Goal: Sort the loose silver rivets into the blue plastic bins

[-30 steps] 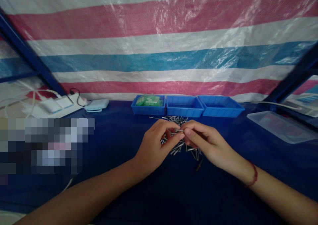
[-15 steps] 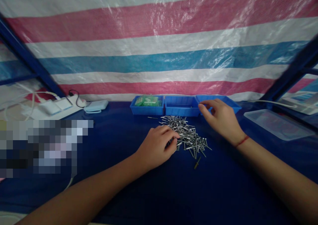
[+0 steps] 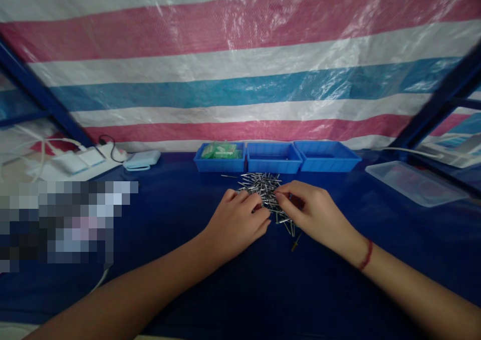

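A heap of silvery metal rivets [image 3: 263, 184] lies on the dark blue table [image 3: 240, 290]. My left hand [image 3: 238, 222] rests at the heap's left front side, fingers curled and drawn together; what they hold, if anything, is hidden. Over the right side of the heap is my right hand [image 3: 313, 207], thumb and forefinger nearly meeting at the rivets, with no item clearly visible between them. One brass-coloured piece [image 3: 295, 246] lies in front of the heap. A single rivet [image 3: 229, 176] lies apart at its back left.
Behind the heap stand a blue bin with green packets [image 3: 221, 165], a middle blue bin [image 3: 274, 166] and a right blue bin [image 3: 328, 164]. A clear lid [image 3: 415, 182] lies right. A power strip [image 3: 84, 163] and a light-blue case [image 3: 142, 160] are left.
My right hand has moved from the right bin down and left to the heap. My left hand has stayed by the rivets, its fingers shifting slightly. The view has shifted a little.
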A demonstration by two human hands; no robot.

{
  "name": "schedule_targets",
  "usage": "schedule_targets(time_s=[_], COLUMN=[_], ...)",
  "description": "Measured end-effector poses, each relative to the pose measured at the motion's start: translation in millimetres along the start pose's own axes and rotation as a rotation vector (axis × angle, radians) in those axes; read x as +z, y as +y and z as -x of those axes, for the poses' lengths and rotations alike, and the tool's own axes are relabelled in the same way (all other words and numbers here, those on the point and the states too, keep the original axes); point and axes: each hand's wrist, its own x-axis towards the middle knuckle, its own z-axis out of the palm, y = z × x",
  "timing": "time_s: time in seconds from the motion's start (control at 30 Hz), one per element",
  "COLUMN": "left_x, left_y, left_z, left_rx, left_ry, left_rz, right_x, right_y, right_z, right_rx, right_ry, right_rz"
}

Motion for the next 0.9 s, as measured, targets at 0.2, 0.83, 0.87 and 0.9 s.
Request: schedule_targets(time_s=[0.2,0.83,0.87,0.9], left_x=[4.8,7.9,6.3,4.7], left_y=[1,-2,-3,-4], left_z=[1,0,0,-1], left_rx=[0.056,0.027,0.007,-0.02], left_ry=[0.068,0.101,0.093,0.087], left_rz=[-0.12,-0.168,-0.136,-0.088], right_x=[7,4,3,2], right_y=[-1,0,0,1], right_z=[4,3,3,3], right_rx=[-0.007,0.041,0.039,0.037], right_ry=[-0.065,-0.019,-0.013,-0.005], right_rz=[-0.037,-0.001,0.001,0.001])
